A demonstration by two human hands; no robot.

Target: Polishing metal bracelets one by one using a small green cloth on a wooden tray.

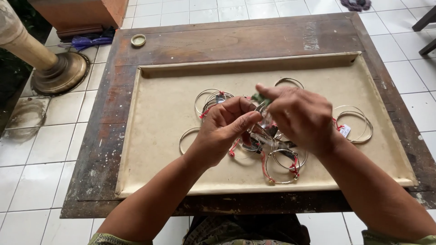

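Observation:
My left hand (pixel 225 128) and my right hand (pixel 299 115) meet over the middle of a beige tray (pixel 154 118). Between them they hold a thin silver bangle (pixel 263 112); the left fingers pinch its side. My right thumb and forefinger press a small green pad (pixel 260 97) against the bangle's top. Several more silver bangles with red thread ties lie in the tray: a bunch at the left (pixel 211 100), a pile under my hands (pixel 281 165), and a pair with a white tag at the right (pixel 356 122).
The tray rests on a worn dark wooden table (pixel 236 43). A small round lid (pixel 138 40) sits at the table's far left corner. On the white tiled floor stand a brass column base (pixel 61 70) at the left and a wooden cabinet (pixel 77 13) behind it.

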